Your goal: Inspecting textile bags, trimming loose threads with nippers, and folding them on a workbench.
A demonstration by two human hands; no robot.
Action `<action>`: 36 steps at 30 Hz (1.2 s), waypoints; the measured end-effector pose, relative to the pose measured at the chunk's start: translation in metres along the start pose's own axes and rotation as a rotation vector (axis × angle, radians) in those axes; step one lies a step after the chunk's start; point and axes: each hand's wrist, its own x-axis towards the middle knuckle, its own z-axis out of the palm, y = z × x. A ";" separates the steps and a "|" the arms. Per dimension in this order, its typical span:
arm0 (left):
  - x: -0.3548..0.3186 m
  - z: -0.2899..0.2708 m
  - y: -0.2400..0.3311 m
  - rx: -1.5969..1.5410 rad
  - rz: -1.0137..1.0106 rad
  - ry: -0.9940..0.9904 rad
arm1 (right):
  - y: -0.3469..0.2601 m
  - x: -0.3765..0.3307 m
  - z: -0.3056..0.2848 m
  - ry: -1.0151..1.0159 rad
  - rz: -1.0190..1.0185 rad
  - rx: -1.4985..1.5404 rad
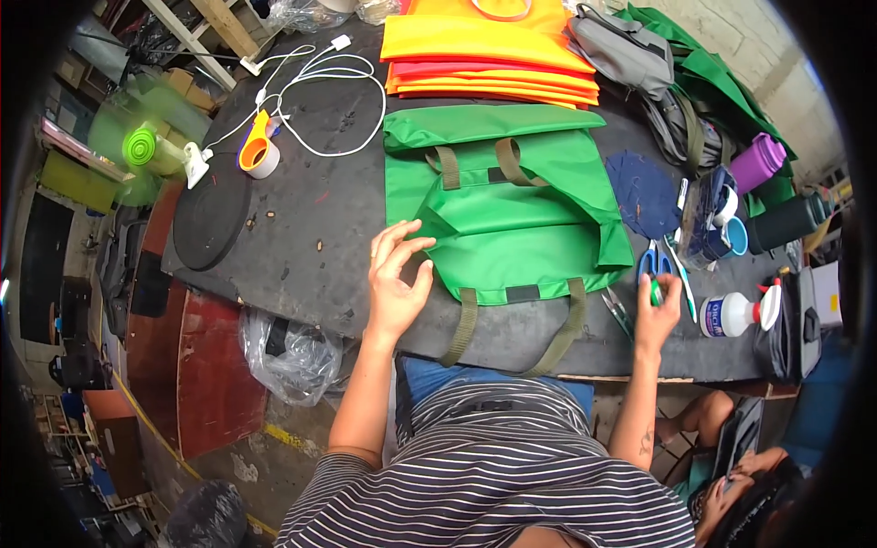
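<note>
A green fabric bag [521,245] with olive webbing handles lies open-mouthed on the dark table in front of me. My left hand [398,285] is beside the bag's left edge, its fingers apart and lightly curved, holding nothing. To the right of the bag, my right hand [658,312] is closed around a small green object [656,292], mostly hidden by the fingers. Blue-handled scissors [652,258] lie just beyond that hand. A slim pointed tool [618,310] rests between it and the bag.
Folded orange and red fabric [489,55] is stacked behind the bag. On the right are a white spray bottle [729,315], a purple bottle [758,163] and navy cloth [643,192]. A white cable [379,100] and tape dispenser [259,151] lie left. Another person [731,489] sits lower right.
</note>
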 end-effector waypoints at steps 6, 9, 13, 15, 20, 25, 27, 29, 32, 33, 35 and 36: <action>-0.004 -0.002 0.008 -0.023 -0.177 -0.015 | 0.005 -0.035 -0.036 -0.184 -0.295 -0.221; -0.006 0.001 0.007 -0.125 -0.140 0.003 | -0.002 -0.045 -0.035 -0.421 -0.321 -0.177; -0.007 0.002 0.004 -0.131 -0.113 0.024 | 0.020 -0.040 -0.031 -0.244 -0.251 -0.106; -0.009 0.005 0.001 -0.181 -0.163 0.067 | 0.029 -0.032 -0.031 -0.049 -0.108 -0.079; -0.006 0.007 0.005 -0.178 -0.154 0.071 | -0.004 0.000 -0.012 0.163 0.118 0.336; -0.008 0.006 0.007 -0.002 -0.046 0.083 | -0.102 -0.007 0.022 -0.247 -0.077 0.463; -0.011 0.010 0.001 0.119 0.048 0.157 | -0.127 -0.011 0.038 -0.329 -0.339 0.396; -0.013 0.017 0.001 0.127 0.045 0.202 | -0.142 -0.017 0.056 -0.345 -0.462 0.423; -0.018 0.021 -0.001 0.135 0.037 0.280 | -0.161 -0.023 0.075 -0.298 -0.620 0.400; -0.018 0.022 -0.001 0.130 0.036 0.308 | -0.165 -0.025 0.080 -0.287 -0.660 0.397; -0.019 0.024 0.000 0.080 -0.004 0.321 | -0.175 -0.027 0.087 -0.275 -0.691 0.404; -0.018 0.025 0.001 0.030 -0.042 0.334 | -0.178 -0.028 0.090 -0.274 -0.709 0.400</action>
